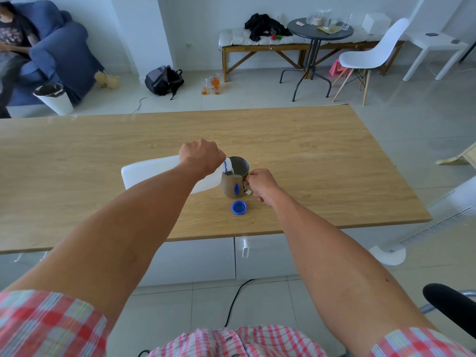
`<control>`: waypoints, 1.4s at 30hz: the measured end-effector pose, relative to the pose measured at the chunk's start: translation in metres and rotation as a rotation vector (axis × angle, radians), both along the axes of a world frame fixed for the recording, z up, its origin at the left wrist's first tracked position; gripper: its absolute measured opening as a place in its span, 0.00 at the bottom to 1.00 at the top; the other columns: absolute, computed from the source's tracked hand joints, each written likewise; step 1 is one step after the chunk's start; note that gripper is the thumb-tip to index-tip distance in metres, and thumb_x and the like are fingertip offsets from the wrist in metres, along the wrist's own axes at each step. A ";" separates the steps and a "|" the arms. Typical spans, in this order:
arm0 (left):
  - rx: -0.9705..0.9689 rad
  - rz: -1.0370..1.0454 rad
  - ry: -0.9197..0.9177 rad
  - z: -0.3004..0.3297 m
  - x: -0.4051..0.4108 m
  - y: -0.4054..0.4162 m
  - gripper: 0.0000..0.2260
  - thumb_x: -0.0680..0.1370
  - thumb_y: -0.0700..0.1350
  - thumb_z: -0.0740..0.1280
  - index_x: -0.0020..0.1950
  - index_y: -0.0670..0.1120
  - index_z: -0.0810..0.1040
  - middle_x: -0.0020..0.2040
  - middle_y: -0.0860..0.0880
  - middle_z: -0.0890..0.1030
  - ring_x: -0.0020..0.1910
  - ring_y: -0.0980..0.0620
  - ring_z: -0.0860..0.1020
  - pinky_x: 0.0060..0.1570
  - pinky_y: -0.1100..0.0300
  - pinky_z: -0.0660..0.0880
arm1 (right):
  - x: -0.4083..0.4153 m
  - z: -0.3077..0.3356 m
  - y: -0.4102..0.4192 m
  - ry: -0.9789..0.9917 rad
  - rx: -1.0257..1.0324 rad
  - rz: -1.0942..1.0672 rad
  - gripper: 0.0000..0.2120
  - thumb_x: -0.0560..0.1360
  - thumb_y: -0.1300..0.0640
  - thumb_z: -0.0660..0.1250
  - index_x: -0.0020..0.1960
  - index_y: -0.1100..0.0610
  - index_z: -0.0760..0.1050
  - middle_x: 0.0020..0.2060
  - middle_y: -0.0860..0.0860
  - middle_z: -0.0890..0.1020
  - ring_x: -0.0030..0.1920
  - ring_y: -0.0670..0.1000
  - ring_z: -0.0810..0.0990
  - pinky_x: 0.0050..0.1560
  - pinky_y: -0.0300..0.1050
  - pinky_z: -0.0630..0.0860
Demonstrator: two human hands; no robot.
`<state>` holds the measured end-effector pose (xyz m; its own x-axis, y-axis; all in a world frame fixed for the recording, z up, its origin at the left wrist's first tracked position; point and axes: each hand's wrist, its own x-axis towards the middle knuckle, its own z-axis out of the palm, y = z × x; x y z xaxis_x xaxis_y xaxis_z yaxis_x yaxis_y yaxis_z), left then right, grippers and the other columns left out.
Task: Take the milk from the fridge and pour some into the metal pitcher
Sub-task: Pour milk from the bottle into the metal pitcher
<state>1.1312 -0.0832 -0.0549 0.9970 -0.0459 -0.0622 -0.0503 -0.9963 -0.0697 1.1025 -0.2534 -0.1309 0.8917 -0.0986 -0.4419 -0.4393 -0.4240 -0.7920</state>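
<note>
A white plastic milk jug [149, 173] lies tipped almost on its side above the wooden table [309, 155], its spout over the rim of the metal pitcher [233, 185]. My left hand [202, 157] grips the jug near its neck. Milk runs from the spout into the pitcher, where a white pool shows. My right hand [258, 184] holds the pitcher's handle on its right side. The jug's blue cap [239, 207] rests upside down on the table just in front of the pitcher.
Beyond the table are a white bin [55, 99], a backpack [163, 79], glasses of orange liquid on the floor [212, 86], a round black table [319, 32] and a white chair [371, 55]. A white tower fan [443, 217] stands at the table's right. A person sits on a blue sofa at far left.
</note>
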 end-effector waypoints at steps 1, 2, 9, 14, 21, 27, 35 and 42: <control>-0.001 0.000 -0.001 0.000 0.000 0.000 0.17 0.82 0.48 0.55 0.35 0.44 0.73 0.35 0.46 0.75 0.31 0.48 0.72 0.38 0.56 0.70 | 0.000 0.000 0.000 0.001 0.002 -0.001 0.12 0.81 0.64 0.56 0.47 0.58 0.77 0.37 0.56 0.75 0.25 0.48 0.64 0.25 0.40 0.60; -0.001 -0.001 -0.001 0.000 0.000 0.000 0.17 0.82 0.48 0.55 0.35 0.44 0.73 0.35 0.46 0.75 0.31 0.48 0.72 0.37 0.56 0.70 | 0.000 0.000 0.000 0.002 0.003 -0.002 0.12 0.81 0.64 0.56 0.47 0.58 0.77 0.37 0.55 0.75 0.25 0.48 0.64 0.25 0.40 0.60; 0.004 0.002 0.003 0.000 0.000 0.001 0.18 0.82 0.48 0.55 0.36 0.45 0.72 0.35 0.46 0.75 0.31 0.48 0.71 0.37 0.56 0.69 | -0.001 0.000 0.000 0.007 0.012 -0.002 0.11 0.82 0.63 0.56 0.47 0.57 0.77 0.35 0.54 0.74 0.25 0.48 0.64 0.25 0.40 0.60; 0.010 0.003 0.006 0.000 0.000 0.001 0.17 0.82 0.48 0.54 0.36 0.45 0.73 0.36 0.46 0.76 0.31 0.48 0.71 0.36 0.56 0.68 | 0.000 -0.001 0.000 0.005 -0.001 0.001 0.12 0.82 0.63 0.56 0.46 0.57 0.77 0.33 0.53 0.74 0.26 0.48 0.64 0.25 0.40 0.60; 0.015 0.001 -0.004 -0.002 0.001 0.001 0.18 0.82 0.49 0.54 0.36 0.45 0.73 0.36 0.46 0.76 0.31 0.49 0.71 0.34 0.57 0.66 | 0.002 -0.003 0.001 -0.005 -0.002 0.004 0.11 0.81 0.62 0.57 0.46 0.57 0.76 0.38 0.56 0.75 0.28 0.49 0.64 0.27 0.42 0.61; 0.009 -0.001 -0.006 -0.003 0.004 0.001 0.17 0.82 0.49 0.55 0.36 0.45 0.72 0.36 0.46 0.75 0.34 0.47 0.74 0.37 0.56 0.68 | 0.002 -0.003 0.000 0.000 0.010 -0.001 0.11 0.80 0.63 0.56 0.45 0.57 0.76 0.39 0.57 0.76 0.27 0.50 0.63 0.27 0.41 0.60; 0.009 -0.013 -0.011 -0.003 0.004 0.002 0.17 0.82 0.49 0.55 0.36 0.45 0.72 0.36 0.47 0.75 0.38 0.45 0.76 0.38 0.56 0.69 | 0.002 -0.002 0.000 0.008 -0.002 0.005 0.12 0.81 0.63 0.56 0.46 0.57 0.76 0.36 0.54 0.75 0.27 0.49 0.65 0.24 0.39 0.60; 0.006 -0.002 -0.004 -0.003 0.004 0.001 0.18 0.82 0.49 0.55 0.36 0.45 0.73 0.35 0.46 0.75 0.32 0.49 0.72 0.37 0.56 0.69 | 0.002 -0.002 0.000 0.002 -0.007 0.007 0.12 0.80 0.64 0.56 0.45 0.58 0.77 0.35 0.55 0.74 0.28 0.50 0.65 0.26 0.41 0.60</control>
<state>1.1348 -0.0820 -0.0580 0.9971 -0.0475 -0.0589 -0.0519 -0.9957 -0.0762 1.1050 -0.2531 -0.1332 0.8913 -0.0956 -0.4432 -0.4381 -0.4329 -0.7878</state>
